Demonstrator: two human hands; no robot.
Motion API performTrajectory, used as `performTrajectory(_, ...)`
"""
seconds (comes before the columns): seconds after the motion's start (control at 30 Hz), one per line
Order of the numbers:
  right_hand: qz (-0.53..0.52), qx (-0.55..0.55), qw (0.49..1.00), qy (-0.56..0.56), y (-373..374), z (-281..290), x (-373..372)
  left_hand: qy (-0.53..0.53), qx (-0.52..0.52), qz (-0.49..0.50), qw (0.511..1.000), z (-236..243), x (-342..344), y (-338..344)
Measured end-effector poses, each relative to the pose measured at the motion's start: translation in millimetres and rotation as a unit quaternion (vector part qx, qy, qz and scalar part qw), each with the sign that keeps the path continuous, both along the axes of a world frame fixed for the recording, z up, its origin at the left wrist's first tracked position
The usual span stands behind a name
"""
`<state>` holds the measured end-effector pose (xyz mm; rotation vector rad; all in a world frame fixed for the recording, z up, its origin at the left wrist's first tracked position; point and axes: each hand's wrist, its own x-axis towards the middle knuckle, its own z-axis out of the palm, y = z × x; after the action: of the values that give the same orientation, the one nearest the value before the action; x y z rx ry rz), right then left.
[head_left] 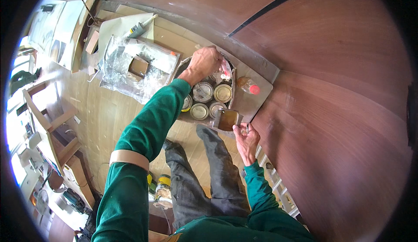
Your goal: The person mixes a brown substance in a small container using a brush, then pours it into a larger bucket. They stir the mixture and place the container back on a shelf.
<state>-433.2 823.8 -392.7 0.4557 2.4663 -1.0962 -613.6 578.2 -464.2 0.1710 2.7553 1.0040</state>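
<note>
My left hand (204,63) reaches over a box (177,71) packed with several round tins, among them a gold-lidded tin (222,93). Its fingers are bent closed around a small pinkish-red and white thing (226,69), like a soft tube, at the box's far right corner; the fingertips are partly hidden. In my right hand (247,142) is a square plate (227,120) with a brown face and grey edges, held by its right side above the box's near edge. A thin dark stub shows between those fingers.
A clear bottle with a red cap (254,89) lies right of the box. Left of it, plastic sheeting (119,85) bears a small open carton (138,67); a sealant cartridge (138,29) lies beyond. Brown wood panels (339,94) rise at right. Paint cans (163,185) stand beside my legs.
</note>
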Motion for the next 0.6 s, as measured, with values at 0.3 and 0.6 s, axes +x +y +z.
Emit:
performTrajectory(0.3,0.019,-0.023,0.999,0.022,-21,-9,-14,0.006,0.026,-0.060,0.998,-14,-9,5)
performTrajectory(0.6,0.026,-0.018,0.999,0.020,-25,-17,-20,0.062,-0.139,-0.176,0.972,19,8,10)
